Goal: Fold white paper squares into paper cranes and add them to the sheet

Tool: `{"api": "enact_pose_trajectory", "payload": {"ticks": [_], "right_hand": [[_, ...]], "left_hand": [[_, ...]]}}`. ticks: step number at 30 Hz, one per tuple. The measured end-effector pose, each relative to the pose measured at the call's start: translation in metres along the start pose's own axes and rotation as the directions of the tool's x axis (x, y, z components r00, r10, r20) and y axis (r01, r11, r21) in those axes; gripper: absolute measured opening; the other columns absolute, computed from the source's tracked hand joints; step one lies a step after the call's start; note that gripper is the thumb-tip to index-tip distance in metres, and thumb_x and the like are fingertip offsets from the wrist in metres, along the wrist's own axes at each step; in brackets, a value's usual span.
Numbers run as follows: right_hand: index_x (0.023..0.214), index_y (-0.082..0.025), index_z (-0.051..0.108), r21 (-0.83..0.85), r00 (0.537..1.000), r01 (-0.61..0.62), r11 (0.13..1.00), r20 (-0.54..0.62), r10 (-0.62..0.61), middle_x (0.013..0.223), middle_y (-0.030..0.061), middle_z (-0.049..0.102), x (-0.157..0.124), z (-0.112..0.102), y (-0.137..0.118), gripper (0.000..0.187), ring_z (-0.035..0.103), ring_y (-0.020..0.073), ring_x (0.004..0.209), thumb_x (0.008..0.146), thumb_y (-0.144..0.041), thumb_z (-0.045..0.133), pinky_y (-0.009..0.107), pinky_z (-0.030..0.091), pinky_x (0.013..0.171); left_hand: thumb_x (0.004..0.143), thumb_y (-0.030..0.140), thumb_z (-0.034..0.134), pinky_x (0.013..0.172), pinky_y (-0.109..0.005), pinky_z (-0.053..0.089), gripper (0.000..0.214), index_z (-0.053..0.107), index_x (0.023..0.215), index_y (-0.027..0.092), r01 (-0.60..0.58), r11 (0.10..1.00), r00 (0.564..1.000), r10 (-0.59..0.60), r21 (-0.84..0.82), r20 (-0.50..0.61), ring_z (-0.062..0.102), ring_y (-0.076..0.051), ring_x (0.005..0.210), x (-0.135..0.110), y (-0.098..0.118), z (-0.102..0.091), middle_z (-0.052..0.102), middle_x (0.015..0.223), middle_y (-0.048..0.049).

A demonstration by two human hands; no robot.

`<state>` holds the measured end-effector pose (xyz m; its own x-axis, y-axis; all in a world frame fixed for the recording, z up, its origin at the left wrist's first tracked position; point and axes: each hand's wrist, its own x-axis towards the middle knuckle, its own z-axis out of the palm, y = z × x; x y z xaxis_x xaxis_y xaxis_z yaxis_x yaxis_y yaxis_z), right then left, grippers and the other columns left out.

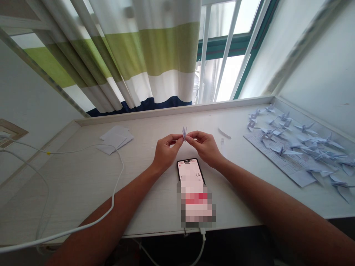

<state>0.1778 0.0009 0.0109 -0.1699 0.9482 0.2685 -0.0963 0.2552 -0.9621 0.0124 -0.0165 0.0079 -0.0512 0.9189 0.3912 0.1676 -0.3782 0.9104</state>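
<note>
Pointing its long axis upward, the folded paper [184, 131] is just beyond the phone [195, 192], between left hand [167, 149] and right hand [204, 147], neither nearer, fingers of both pinched on its lower end.

We look through a single head-worn camera, set above the near side of the smartphone [193, 187], facing forward and tipped down. It sits near enough to take in the front edge of the white desk [161, 207] just nearer than the smartphone, with our left hand [168, 149] and right hand [204, 148] just beyond it. Our wide view reaches well past the smartphone to the striped curtain [166, 51] and barred window [227, 48].
</note>
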Motion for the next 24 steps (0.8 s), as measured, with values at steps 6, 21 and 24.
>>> {"api": "enact_pose_trajectory", "payload": {"ticks": [6,21,24], "right_hand": [[0.084,-0.02,0.074,0.032,0.999,-0.045,0.998,0.007,0.045,0.085,0.0045,0.073,0.001,-0.002,-0.002,0.034,0.066,0.0194,0.081,0.073,-0.052,0.083,0.039,0.055,0.083],[0.1,-0.023,0.069,0.13,0.999,-0.046,0.99,0.028,0.042,0.078,0.0016,0.076,-0.004,0.0,-0.014,0.035,0.071,0.0206,0.075,0.077,-0.046,0.082,0.045,0.057,0.086],[0.093,-0.021,0.072,0.134,0.999,-0.041,0.99,0.029,0.038,0.077,0.0033,0.076,-0.002,0.0,-0.013,0.032,0.071,0.0206,0.074,0.077,-0.047,0.081,0.044,0.058,0.083]], "left_hand": [[0.082,0.035,0.077,0.083,-0.036,0.059,0.023,0.079,0.099,0.019,-0.018,0.999,0.999,0.016,0.046,0.05,0.074,-0.022,0.089,0.0,0.005,-0.003,0.079,0.098,-0.0079],[0.081,0.036,0.079,0.08,-0.034,0.058,0.035,0.072,0.111,0.02,-0.03,0.999,0.998,0.029,0.02,0.05,0.071,-0.02,0.091,0.003,-0.002,-0.004,0.076,0.098,-0.007],[0.082,0.035,0.078,0.08,-0.034,0.057,0.035,0.071,0.114,0.021,-0.076,0.995,0.996,0.073,0.058,0.053,0.071,-0.02,0.091,0.001,0.002,-0.004,0.075,0.098,-0.0063]]}}
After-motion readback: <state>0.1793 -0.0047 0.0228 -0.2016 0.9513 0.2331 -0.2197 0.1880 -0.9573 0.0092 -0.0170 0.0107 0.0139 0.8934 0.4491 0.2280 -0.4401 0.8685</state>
